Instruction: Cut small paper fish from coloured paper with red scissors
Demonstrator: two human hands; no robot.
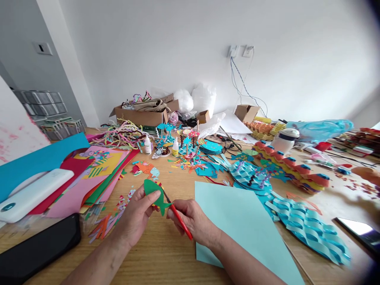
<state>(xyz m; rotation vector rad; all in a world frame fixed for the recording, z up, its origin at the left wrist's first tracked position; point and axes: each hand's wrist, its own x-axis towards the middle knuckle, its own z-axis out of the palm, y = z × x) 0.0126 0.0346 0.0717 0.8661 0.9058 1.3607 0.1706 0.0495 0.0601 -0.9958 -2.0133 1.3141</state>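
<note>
Between thumb and fingers, my left hand (139,209) pinches a green paper fish (153,192) cut-out with a forked tail. Bits of red and yellow paper peek out behind it, partly hidden by the fingers. My right hand (192,219) is closed around red-handled scissors (181,222). The dark blades point up and left and lie against the fish near its tail. To the right, a light blue paper sheet (234,221) lies flat, partly under my right forearm. Orange and blue paper fish (147,168) rest on the table beyond my hands.
Stacked coloured paper (80,186), a white device (35,194) and a black phone (41,245) lie left. Paper scraps (190,160) and glue bottles (147,145) stand ahead. Woven blue paper (308,227) and a painted egg carton (292,168) sit right, with another person's hand (366,174) beyond.
</note>
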